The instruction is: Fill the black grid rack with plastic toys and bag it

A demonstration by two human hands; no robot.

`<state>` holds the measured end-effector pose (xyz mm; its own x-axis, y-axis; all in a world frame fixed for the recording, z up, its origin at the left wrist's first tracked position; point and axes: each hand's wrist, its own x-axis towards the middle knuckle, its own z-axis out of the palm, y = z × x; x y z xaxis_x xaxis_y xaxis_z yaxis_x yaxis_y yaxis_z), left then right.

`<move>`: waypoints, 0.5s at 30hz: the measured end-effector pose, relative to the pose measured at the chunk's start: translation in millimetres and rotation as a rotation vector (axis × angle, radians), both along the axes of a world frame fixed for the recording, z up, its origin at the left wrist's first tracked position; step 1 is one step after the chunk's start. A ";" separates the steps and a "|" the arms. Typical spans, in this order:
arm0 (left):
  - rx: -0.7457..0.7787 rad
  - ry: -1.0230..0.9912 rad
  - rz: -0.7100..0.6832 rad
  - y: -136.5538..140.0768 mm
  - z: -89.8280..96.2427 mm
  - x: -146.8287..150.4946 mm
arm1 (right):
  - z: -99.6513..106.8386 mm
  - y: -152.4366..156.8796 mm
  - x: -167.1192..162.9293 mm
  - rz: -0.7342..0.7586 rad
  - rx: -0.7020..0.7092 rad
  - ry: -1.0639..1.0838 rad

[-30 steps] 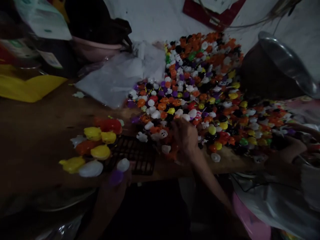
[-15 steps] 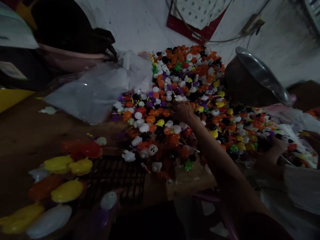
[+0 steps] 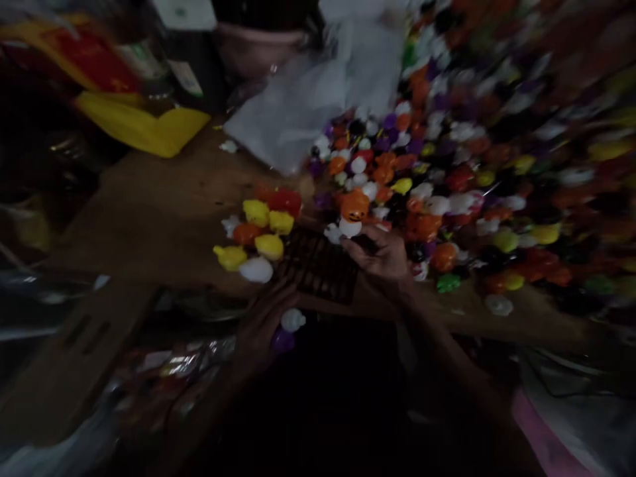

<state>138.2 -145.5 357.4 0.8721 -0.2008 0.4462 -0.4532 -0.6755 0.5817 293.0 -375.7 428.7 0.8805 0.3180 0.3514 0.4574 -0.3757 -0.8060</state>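
Observation:
In my right hand (image 3: 382, 255) an orange plastic pumpkin figure (image 3: 354, 205) with a white lower part is pinched between thumb and fingers, above a dark slotted grid (image 3: 318, 265). My left hand (image 3: 263, 321), dim at the table's front edge, is closed around a small white and purple plastic piece (image 3: 293, 320); its grip is partly hidden in shadow. Just beyond it lies a cluster of yellow figures (image 3: 269, 246), with orange, red and white ones among them. A large heap of mixed small figures (image 3: 427, 218) spreads to the right.
A clear plastic bag (image 3: 308, 93) lies behind the grid, in front of a pink basin (image 3: 261, 50). Yellow sheet material (image 3: 149, 126) is at the back left of the wooden table (image 3: 163, 205). Wrapped goods (image 3: 183, 364) sit below the front edge.
My right hand has come back from the heap toward me and now holds the orange and white figure. The view has swung left and down. My left hand has come clearly into view.

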 end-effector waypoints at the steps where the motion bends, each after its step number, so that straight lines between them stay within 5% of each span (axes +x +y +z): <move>1: 0.071 -0.046 -0.009 6.5 -1.9 -0.8 | -9.7 12.5 -14.1 0.010 0.058 0.046; 6: 0.198 -0.144 -0.037 18.7 -13.8 -7.4 | -36.6 51.9 -57.9 0.013 0.144 0.230; 15: 0.141 -0.212 -0.032 18.1 -22.7 -1.4 | -52.6 66.0 -62.3 0.032 -0.043 0.111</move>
<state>136.8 -127.4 334.8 0.7544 -0.3000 0.5839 -0.5774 -0.7263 0.3728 230.7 -309.7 376.1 0.9024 0.3597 0.2372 0.3783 -0.3977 -0.8359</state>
